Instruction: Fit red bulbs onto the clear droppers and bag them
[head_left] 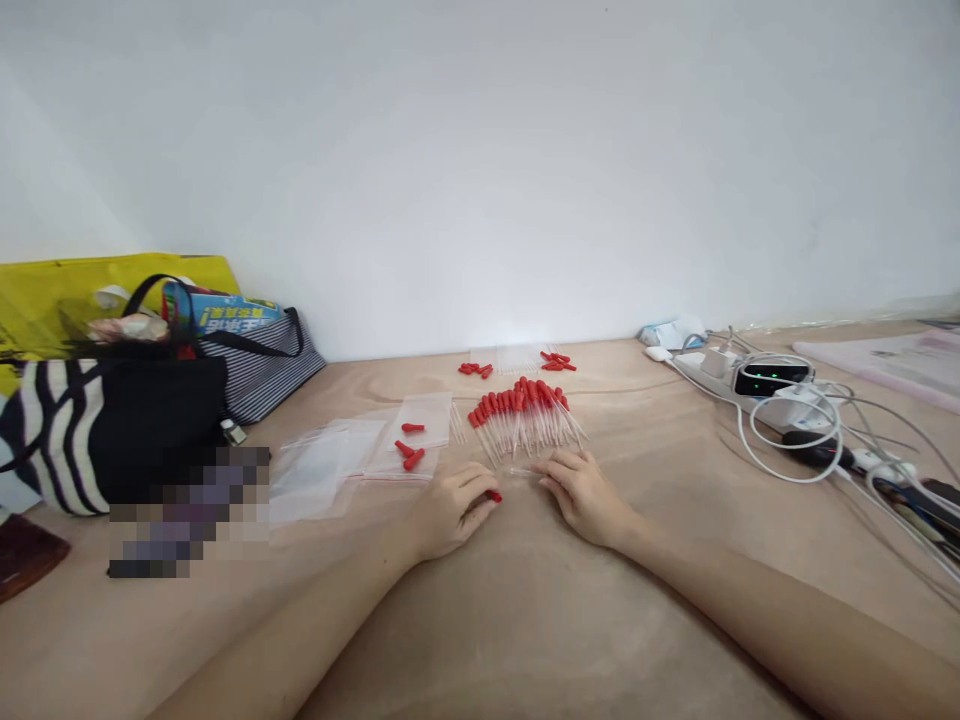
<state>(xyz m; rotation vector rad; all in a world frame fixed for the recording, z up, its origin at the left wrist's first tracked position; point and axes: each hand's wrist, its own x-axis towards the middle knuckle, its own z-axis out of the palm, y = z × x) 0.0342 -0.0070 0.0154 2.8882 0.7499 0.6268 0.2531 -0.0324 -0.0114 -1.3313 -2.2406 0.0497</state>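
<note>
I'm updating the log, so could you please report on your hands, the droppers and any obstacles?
Left hand pinching red bulb. Right hand at clear tube, grip unclear. Droppers bunched beyond; bags leftward, not between hands.

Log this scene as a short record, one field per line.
Left hand: holding a red cap
Right hand: at a thin clear tube, grip unclear
Beyond hands: fan of red-capped tubes
Left of fan: three loose red caps on clear plastic bags
Far left: black bag with white wavy bands
Right: white power strip with cables
Surface: brown tabletop
</note>
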